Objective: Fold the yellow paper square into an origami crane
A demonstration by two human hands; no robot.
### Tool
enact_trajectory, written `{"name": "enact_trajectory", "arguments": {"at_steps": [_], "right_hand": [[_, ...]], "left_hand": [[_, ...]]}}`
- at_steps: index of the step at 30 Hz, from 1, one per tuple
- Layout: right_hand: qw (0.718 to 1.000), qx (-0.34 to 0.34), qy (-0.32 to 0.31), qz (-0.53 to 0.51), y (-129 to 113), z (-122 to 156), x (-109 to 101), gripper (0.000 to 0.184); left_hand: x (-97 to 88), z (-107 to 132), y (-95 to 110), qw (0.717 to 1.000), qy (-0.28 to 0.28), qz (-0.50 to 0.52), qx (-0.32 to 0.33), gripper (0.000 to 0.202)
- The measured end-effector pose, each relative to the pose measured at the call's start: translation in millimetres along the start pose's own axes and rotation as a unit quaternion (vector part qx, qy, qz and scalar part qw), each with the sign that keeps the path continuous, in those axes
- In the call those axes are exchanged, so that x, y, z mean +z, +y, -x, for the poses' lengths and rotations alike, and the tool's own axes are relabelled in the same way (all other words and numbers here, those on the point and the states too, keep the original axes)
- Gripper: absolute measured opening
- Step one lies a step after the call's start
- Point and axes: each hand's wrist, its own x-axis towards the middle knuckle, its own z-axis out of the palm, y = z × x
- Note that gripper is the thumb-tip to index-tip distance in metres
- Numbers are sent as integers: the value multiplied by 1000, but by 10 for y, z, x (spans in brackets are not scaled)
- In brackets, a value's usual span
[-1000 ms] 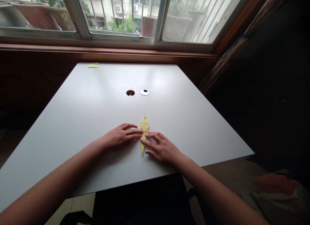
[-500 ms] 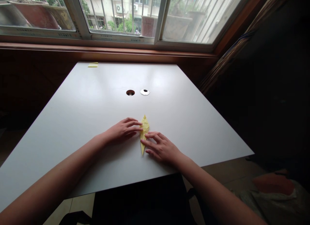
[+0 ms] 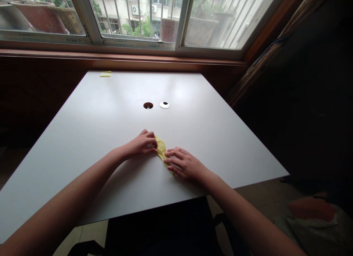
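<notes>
A narrow folded piece of yellow paper [image 3: 161, 149] lies on the white table [image 3: 110, 112], slanted with its far tip to the left. My left hand [image 3: 142, 143] has its fingers curled and pinching the far end of the paper. On the near end rests my right hand [image 3: 183, 164], its fingers pressing the paper flat against the table. Both hands cover most of the paper, and only its middle shows between them.
A round cable hole [image 3: 148, 105] and its loose grey cap [image 3: 164, 105] sit beyond the hands. A small yellow paper pad [image 3: 105, 74] lies at the table's far left edge. A window sill runs behind the table; the floor at right is dark.
The paper has turned from pointing straight away to slanting left. My left hand's fingers went from flat to curled on the far end. My right hand slid further over the near end.
</notes>
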Motion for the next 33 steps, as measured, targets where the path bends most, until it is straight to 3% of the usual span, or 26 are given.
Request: {"name": "enact_trajectory", "arguments": {"at_steps": [6, 13, 19, 26, 33], "right_hand": [[999, 21, -5, 47, -59, -14, 74, 45], [998, 24, -14, 63, -65, 8, 94, 46], [998, 22, -5, 64, -75, 5, 92, 44], [997, 20, -2, 69, -77, 0, 101, 43], [998, 21, 1, 64, -70, 1, 106, 47]], "left_hand": [[-39, -37, 85, 996, -64, 17, -59, 22], [-36, -105, 190, 990, -73, 8, -120, 27], [26, -121, 211, 983, -51, -11, -178, 26], [-19, -89, 160, 987, -35, 4, -159, 26], [61, -10, 297, 981, 4, 26, -190, 34]]}}
